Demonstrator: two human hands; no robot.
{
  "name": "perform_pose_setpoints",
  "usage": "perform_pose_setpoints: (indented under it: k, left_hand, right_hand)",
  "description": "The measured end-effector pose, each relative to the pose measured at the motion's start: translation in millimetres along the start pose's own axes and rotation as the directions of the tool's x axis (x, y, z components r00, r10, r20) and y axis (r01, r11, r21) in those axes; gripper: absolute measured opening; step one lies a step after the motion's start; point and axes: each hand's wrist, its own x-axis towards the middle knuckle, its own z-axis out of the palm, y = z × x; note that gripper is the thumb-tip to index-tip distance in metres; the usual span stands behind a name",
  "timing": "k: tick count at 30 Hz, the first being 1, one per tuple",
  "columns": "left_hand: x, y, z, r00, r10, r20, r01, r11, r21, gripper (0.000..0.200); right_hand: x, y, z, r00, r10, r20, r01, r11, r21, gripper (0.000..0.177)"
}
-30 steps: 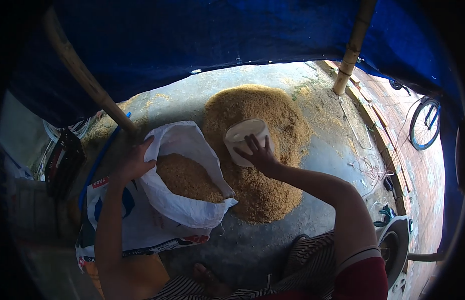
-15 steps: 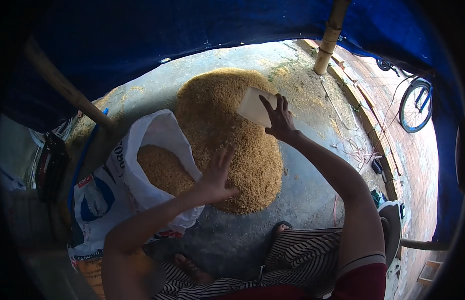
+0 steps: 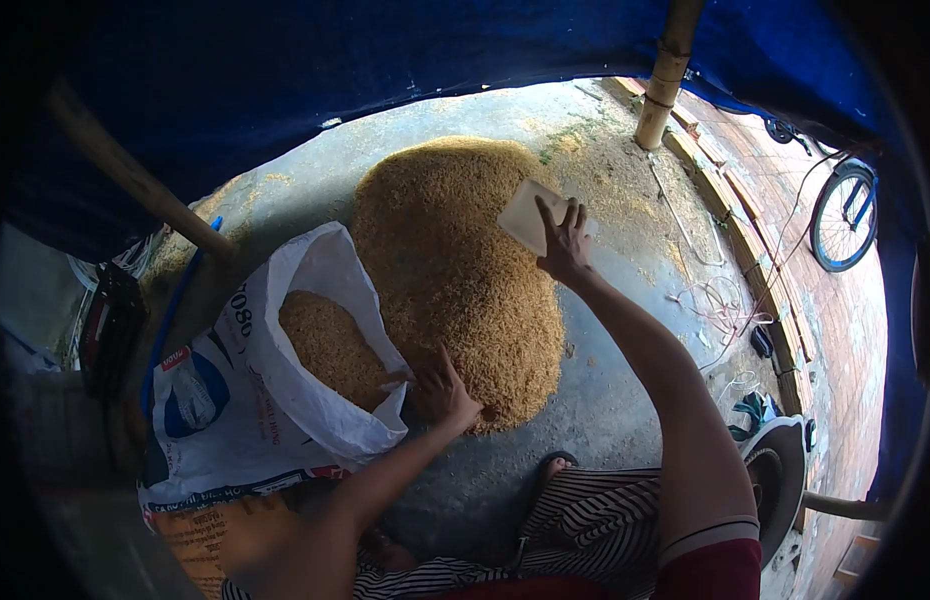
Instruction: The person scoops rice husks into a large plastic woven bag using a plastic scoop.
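A large heap of straw-coloured grain or husks [image 3: 485, 290] lies on the concrete floor. My right hand [image 3: 568, 243] grips a pale, translucent plastic container [image 3: 525, 214], tilted over the heap's right side. To the left of the heap stands a white printed sack [image 3: 285, 420], its mouth wide and part-filled with the same grain [image 3: 330, 345]. Between the sack's rim and the heap is my left hand [image 3: 447, 393]. Its fingers are spread, one reaching to the rim and another pointing up along the heap.
Overhead hangs a blue tarp [image 3: 405, 60], with bamboo poles [image 3: 665, 85] at right and left. A bicycle wheel [image 3: 843, 217] stands on the brick paving. Tangled cord [image 3: 720, 305] lies by the wooden edging [image 3: 750, 250]. An orange sack [image 3: 230, 545] is at the lower left.
My left hand has dropped from above the heap to beside the sack's rim and turned. The right hand and container have shifted slightly right and down.
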Motion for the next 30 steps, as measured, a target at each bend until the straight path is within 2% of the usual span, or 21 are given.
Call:
perform_pose_setpoints:
  k: [2,3,6,10,11,13,14,16,17,18,19,21,22,24,25,27,28,29,30]
  left_hand:
    - [10.9,-4.2,1.4,0.999,-0.003,-0.035,0.002,0.999,-0.033,0.128]
    - [16.1,-6.7,3.6,0.997,-0.007,-0.072,0.003,0.998,-0.060,0.128]
    - [34.4,-7.5,11.7,0.987,-0.016,-0.160,0.001,0.996,-0.094,0.124]
    - [61.9,-6.7,28.1,0.981,-0.045,-0.188,0.012,0.985,-0.173,0.122]
    - [73.9,-9.1,39.2,0.988,-0.088,-0.125,0.051,0.961,-0.271,0.121]
    - [84.5,-4.3,39.7,0.990,-0.127,-0.065,0.095,0.924,-0.370,0.120]
    - [88.6,1.3,36.7,0.990,-0.115,-0.078,0.077,0.922,-0.380,0.119]
    - [103.8,6.1,32.7,0.990,-0.103,-0.093,0.059,0.918,-0.393,0.117]
    - [121.9,4.4,42.5,0.988,0.044,-0.150,-0.100,0.914,-0.393,0.117]
    - [128.4,8.1,34.8,0.961,0.187,-0.206,-0.255,0.887,-0.385,0.116]
    - [134.8,11.6,27.2,0.962,0.183,-0.205,-0.251,0.887,-0.388,0.116]
    - [119.5,32.0,-32.6,0.948,0.277,-0.156,-0.312,0.904,-0.292,0.118]
    - [116.8,37.9,-51.1,0.948,0.278,-0.159,-0.314,0.904,-0.291,0.118]
    - [111.1,47.5,-83.8,0.823,0.540,-0.175,-0.548,0.674,-0.495,0.096]
    - [103.9,53.0,-107.4,0.821,0.543,-0.175,-0.550,0.673,-0.494,0.096]
    - [88.7,58.1,-157.5,0.800,0.598,-0.054,-0.586,0.758,-0.288,0.075]
    - [87.3,54.9,-176.6,0.801,0.596,-0.055,-0.584,0.759,-0.288,0.075]
    - [86.9,46.8,-194.5,0.813,0.581,-0.039,-0.575,0.790,-0.213,0.065]
    - [85.8,34.2,-209.4,0.827,0.562,-0.026,-0.560,0.818,-0.135,0.055]
  right_hand:
    - [-12.6,-18.5,-16.9,0.994,-0.054,0.100,0.050,0.998,0.047,0.108]
    - [-18.7,-30.4,-26.7,0.982,-0.066,0.177,0.051,0.995,0.089,0.099]
    - [-36.5,-52.4,-28.1,0.973,-0.166,0.162,0.145,0.980,0.133,0.106]
    - [-54.7,-72.3,-37.1,0.950,-0.155,0.271,0.092,0.969,0.231,0.106]
    - [-56.9,-74.1,-38.9,0.950,-0.162,0.268,0.100,0.968,0.231,0.106]
    - [-57.4,-77.2,-43.8,0.921,-0.103,0.375,0.000,0.964,0.264,0.106]
    - [-54.6,-76.4,-42.9,0.922,-0.108,0.371,0.007,0.965,0.264,0.106]
    - [-45.7,-69.3,-39.7,0.842,0.002,0.540,-0.232,0.905,0.358,0.107]
    - [-41.4,-64.3,-44.4,0.843,-0.001,0.539,-0.227,0.906,0.356,0.107]
    - [-37.4,-57.9,-51.0,0.751,-0.013,0.660,-0.409,0.776,0.481,0.105]
    - [-35.4,-50.8,-55.0,0.644,-0.061,0.763,-0.586,0.601,0.543,0.104]
    - [-35.4,-32.2,-51.6,0.658,-0.049,0.751,-0.679,0.391,0.621,0.095]
    - [-31.5,-8.6,-38.2,0.644,-0.182,0.743,-0.667,0.343,0.662,0.090]
    - [-27.3,22.2,-16.5,0.626,-0.310,0.715,-0.656,0.287,0.698,0.085]
    - [-27.8,29.7,-12.6,0.519,-0.368,0.771,-0.812,0.069,0.579,0.076]
    - [-30.0,30.9,-17.5,0.413,-0.448,0.793,-0.908,-0.139,0.395,0.068]
    - [-31.3,23.2,-29.8,0.453,-0.359,0.816,-0.892,-0.185,0.413,0.068]
    - [-32.1,16.2,-37.9,0.482,-0.271,0.833,-0.873,-0.226,0.432,0.069]
    - [-30.6,14.8,-39.5,0.477,-0.281,0.833,-0.877,-0.221,0.428,0.069]
